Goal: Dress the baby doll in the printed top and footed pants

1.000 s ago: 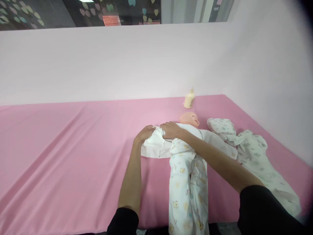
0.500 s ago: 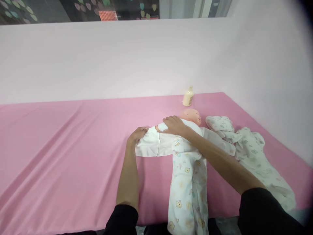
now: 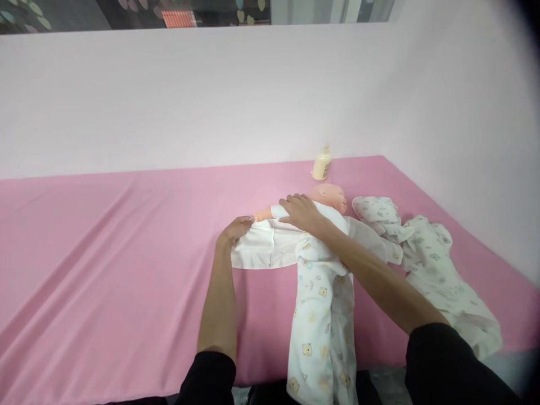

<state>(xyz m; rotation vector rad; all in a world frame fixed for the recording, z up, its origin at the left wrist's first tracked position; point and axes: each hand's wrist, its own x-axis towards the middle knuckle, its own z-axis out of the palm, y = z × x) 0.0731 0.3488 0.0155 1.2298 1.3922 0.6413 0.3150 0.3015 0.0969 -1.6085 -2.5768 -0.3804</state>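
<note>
Along the near middle of the pink tabletop (image 3: 126, 270), we've got a doll (image 3: 331, 197) lying with its head toward the wall (image 3: 189, 101) and turned to the right, one bare forearm reaching out to the left. Over on that side, the left hand (image 3: 237, 229) has its fingers drawn together on the outer end of a white cloth panel (image 3: 264, 247), right beside the doll's own little hand. Across the doll's white-clad upper arm and shoulder goes the right hand (image 3: 301, 212), palm down, fingers laid over the top; whether they grip or merely rest, I cannot tell.

Down from the doll's middle runs a bear-print garment (image 3: 320, 320), its lower end reaching past the near edge; what it holds inside is hidden by the cloth. Out to the right, partly behind the forearm, lies another pale stretch of fabric with a patterned end.

Up at the back, just beyond the doll's head, a cream pump bottle (image 3: 322, 167) stands upright, its contents impossible to make out. And off to the right, two patterned pieces: a bunched-up cloth (image 3: 377, 211) touching a longer, rumpled printed cloth (image 3: 442, 270) that trails toward the near side.
</note>
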